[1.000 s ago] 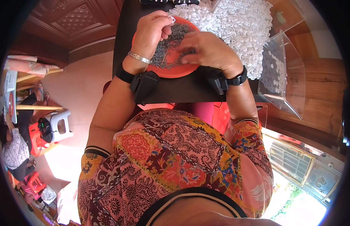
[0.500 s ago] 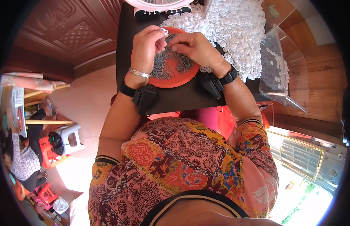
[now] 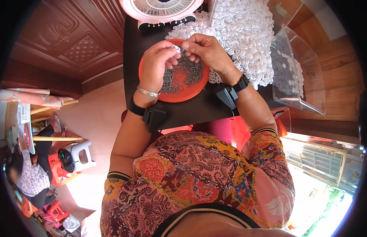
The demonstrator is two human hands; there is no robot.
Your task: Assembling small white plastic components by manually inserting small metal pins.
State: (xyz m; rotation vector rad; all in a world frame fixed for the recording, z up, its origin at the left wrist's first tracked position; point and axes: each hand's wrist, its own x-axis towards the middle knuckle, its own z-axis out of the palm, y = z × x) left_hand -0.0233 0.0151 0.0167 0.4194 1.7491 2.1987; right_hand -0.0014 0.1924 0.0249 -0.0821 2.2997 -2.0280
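My left hand (image 3: 156, 63) is closed in a pinch on a small white plastic piece (image 3: 176, 48), above the orange-red round tray (image 3: 175, 97). Right beside it, the thumb and forefinger of my right hand (image 3: 210, 51) are pressed together. Whatever they hold is too small to make out. Many thin grey metal pins or screws (image 3: 193, 73) lie in the tray under both hands. A large heap of white plastic pieces (image 3: 246, 35) like the held one spreads over the dark table (image 3: 187, 110), behind and right of the tray.
A pink and white fan (image 3: 161, 10) stands at the table's far left. A clear plastic bin (image 3: 284, 67) with white pieces lies at the right. On the left, another person (image 3: 33, 177) sits near a grey stool (image 3: 82, 156).
My right fingertips have risen from over the pins to beside the white piece. My left hand still holds it, slightly nearer. The view has shifted, showing more of the fan.
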